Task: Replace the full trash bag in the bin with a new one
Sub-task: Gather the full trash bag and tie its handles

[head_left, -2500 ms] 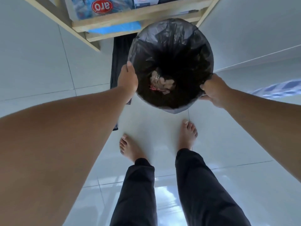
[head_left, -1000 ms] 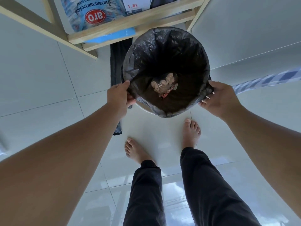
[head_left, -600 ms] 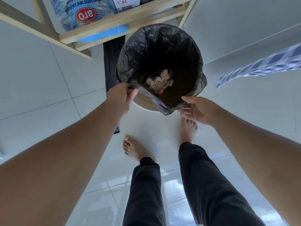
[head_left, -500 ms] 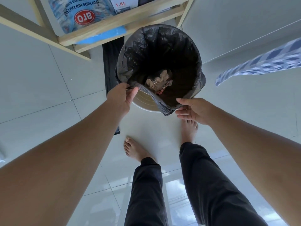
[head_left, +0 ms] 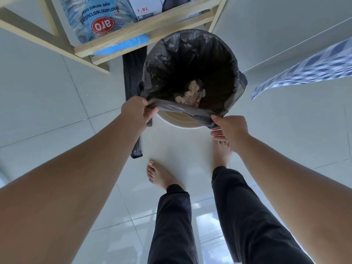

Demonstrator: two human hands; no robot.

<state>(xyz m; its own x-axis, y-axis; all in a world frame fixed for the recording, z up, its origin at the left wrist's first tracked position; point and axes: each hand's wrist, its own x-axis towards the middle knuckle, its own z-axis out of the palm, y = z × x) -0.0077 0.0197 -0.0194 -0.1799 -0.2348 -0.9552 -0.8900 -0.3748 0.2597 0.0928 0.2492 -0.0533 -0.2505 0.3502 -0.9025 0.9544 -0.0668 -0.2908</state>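
Observation:
A round bin (head_left: 181,121) stands on the floor, lined with a black trash bag (head_left: 190,60) that holds crumpled rubbish (head_left: 190,92) at its bottom. The bag's near edge is lifted off the bin's cream rim and stretched in a band between my hands. My left hand (head_left: 137,110) pinches that edge at the left. My right hand (head_left: 228,129) pinches it at the right. A folded black bag (head_left: 133,73) lies flat on the floor to the left of the bin, partly hidden by my left arm.
A wooden shelf (head_left: 137,33) stands right behind the bin, carrying a blue sugar packet (head_left: 99,18) and a white box. A blue checked cloth (head_left: 308,69) hangs at the right. My bare feet (head_left: 162,176) stand on white floor tiles just in front of the bin.
Both hands went from the bin's sides to its near edge. The left hand peeled the bag off the rim, and the right hand has now closed on the edge too.

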